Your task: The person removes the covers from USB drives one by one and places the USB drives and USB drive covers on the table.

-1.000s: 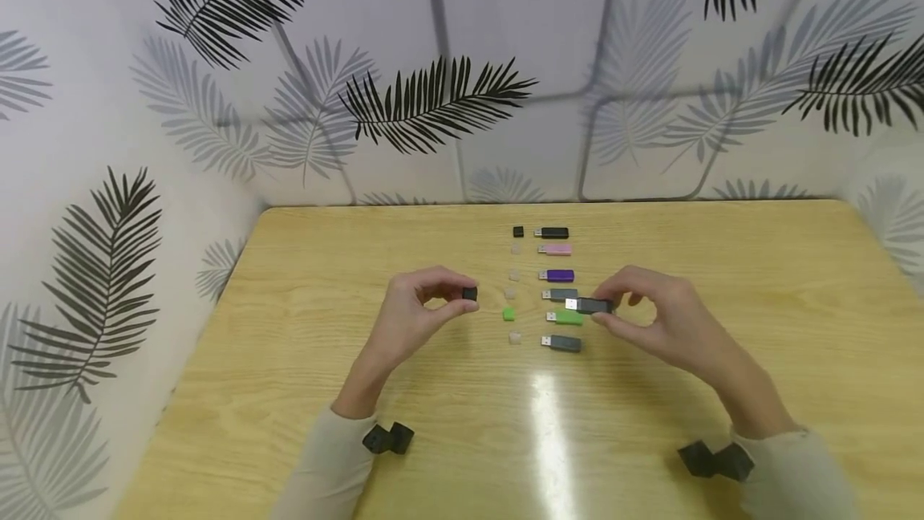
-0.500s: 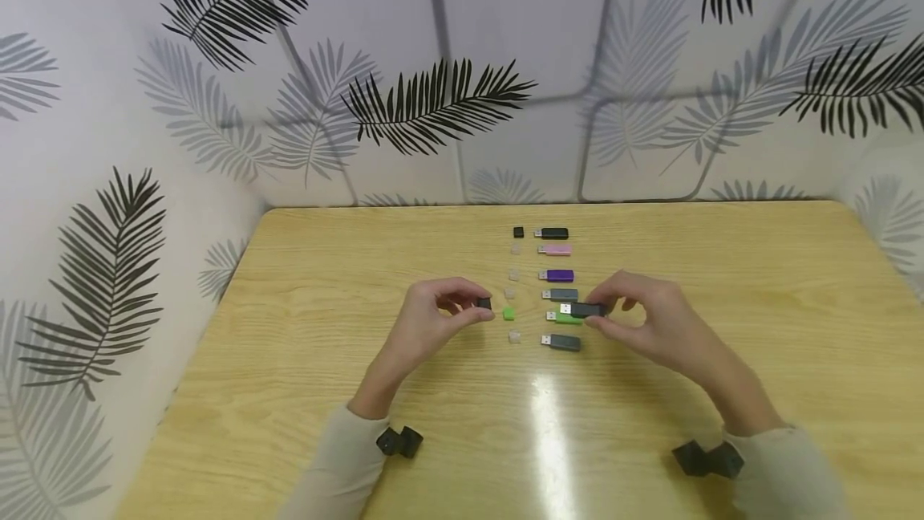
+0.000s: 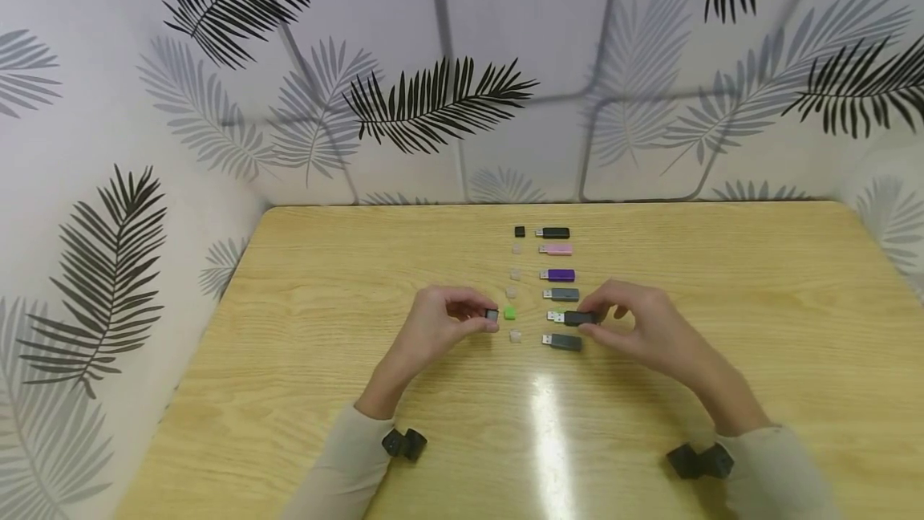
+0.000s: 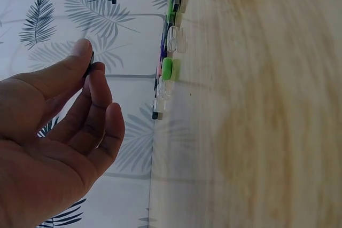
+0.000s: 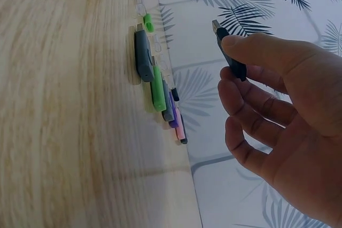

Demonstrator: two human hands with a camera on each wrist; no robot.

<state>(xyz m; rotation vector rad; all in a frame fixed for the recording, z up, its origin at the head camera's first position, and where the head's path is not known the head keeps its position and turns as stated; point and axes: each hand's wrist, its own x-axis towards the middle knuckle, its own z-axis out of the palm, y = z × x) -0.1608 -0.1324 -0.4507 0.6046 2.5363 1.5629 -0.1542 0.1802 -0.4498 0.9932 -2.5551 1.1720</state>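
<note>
My left hand (image 3: 436, 326) pinches a small black USB stick cap (image 4: 90, 64) between thumb and fingers, held above the table. Between thumb and fingertips, my right hand (image 3: 638, 318) grips a black USB stick (image 5: 231, 57) with its bare metal plug pointing left. In the head view this stick overlaps the green USB stick (image 5: 157, 89) lying on the table and hides most of it. The green cap (image 3: 509, 314) lies just right of my left fingertips. Cap and stick are apart, facing each other across a gap.
A column of uncapped sticks lies on the wooden table (image 3: 303, 279): black (image 3: 555, 233), pink (image 3: 557, 249), purple (image 3: 559, 275), grey (image 3: 562, 294) and dark grey (image 3: 563, 342). Left of them runs a column of caps, one black (image 3: 520, 232) and several clear. A patterned wall (image 3: 520, 159) stands behind.
My left hand has moved right and slightly nearer with the black cap. My right hand has shifted left and nearer with the black stick, so the gap between them has narrowed.
</note>
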